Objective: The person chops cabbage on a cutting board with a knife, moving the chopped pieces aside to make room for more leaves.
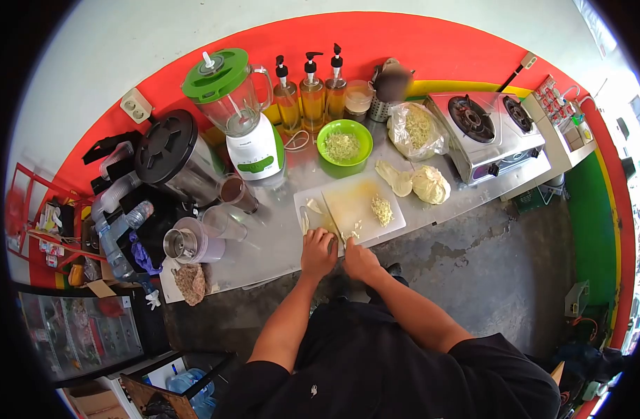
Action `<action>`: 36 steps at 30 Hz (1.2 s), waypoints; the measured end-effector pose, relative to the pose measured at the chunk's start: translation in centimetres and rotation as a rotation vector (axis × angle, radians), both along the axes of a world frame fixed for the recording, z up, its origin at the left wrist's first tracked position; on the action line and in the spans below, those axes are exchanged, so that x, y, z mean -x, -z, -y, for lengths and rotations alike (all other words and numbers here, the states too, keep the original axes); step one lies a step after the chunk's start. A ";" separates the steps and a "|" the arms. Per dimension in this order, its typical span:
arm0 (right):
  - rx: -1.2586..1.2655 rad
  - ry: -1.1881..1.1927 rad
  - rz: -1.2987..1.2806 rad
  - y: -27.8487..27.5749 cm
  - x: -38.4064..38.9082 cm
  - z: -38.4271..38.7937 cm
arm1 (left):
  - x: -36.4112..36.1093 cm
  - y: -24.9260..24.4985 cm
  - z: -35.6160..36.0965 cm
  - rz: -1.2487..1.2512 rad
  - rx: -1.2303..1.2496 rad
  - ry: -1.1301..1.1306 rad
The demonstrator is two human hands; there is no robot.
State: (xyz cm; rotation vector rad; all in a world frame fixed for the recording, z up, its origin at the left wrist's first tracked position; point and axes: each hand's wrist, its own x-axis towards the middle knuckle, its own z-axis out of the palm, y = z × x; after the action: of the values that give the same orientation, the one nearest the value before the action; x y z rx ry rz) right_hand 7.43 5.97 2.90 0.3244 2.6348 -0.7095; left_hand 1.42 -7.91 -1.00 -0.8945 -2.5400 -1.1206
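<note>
My right hand [362, 261] is closed round the handle of a kitchen knife [332, 214], whose blade points away from me across the white cutting board [308, 197]. Beside it, my left hand [320, 253] has its fingers bent over the board's near edge, pressing on a pale cabbage piece mostly hidden beneath them. Loose cabbage strips [313, 206] lie left of the blade. A small heap of shredded cabbage [382, 211] rests on the board's right side. Beyond the board's far right corner sit a cut cabbage [430, 185] and a loose leaf [395, 177].
Behind the board stands a green bowl [346, 169] of shredded cabbage, near a filled plastic bag [417, 131]. A blender [253, 146], pump bottles [312, 96] and cups [224, 222] crowd the left and back. A gas stove [482, 150] occupies the right of the metal counter [267, 244].
</note>
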 end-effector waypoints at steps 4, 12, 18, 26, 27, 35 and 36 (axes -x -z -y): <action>0.033 0.062 -0.114 -1.1 -1.3 0.6 | 0.1 -0.1 0.2 0.007 -0.040 -0.042; 0.038 -0.037 -0.018 0.0 -3.0 1.2 | 0.4 0.9 0.6 0.048 -0.118 -0.171; 0.030 -0.008 0.052 -0.9 -3.5 -1.6 | 0.1 1.3 0.6 0.076 -0.157 -0.291; -0.039 -0.026 0.094 -1.0 -3.0 -6.3 | 0.1 0.8 0.5 0.056 -0.124 -0.316; -0.041 -0.032 0.104 -1.1 -2.9 -7.0 | 0.1 0.9 0.5 0.066 -0.122 -0.328; -0.018 0.016 0.044 0.0 -2.2 -11.3 | 1.7 0.6 -0.7 0.087 -0.020 -0.482; -0.012 0.046 0.022 0.1 -1.9 -11.6 | 2.3 0.3 -1.0 0.095 0.021 -0.495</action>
State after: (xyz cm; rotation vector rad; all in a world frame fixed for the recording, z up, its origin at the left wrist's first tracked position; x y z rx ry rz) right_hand 9.37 17.55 2.85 0.3947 2.6196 -0.7007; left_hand -0.90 -6.88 -1.32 -0.1902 -2.6360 -0.9938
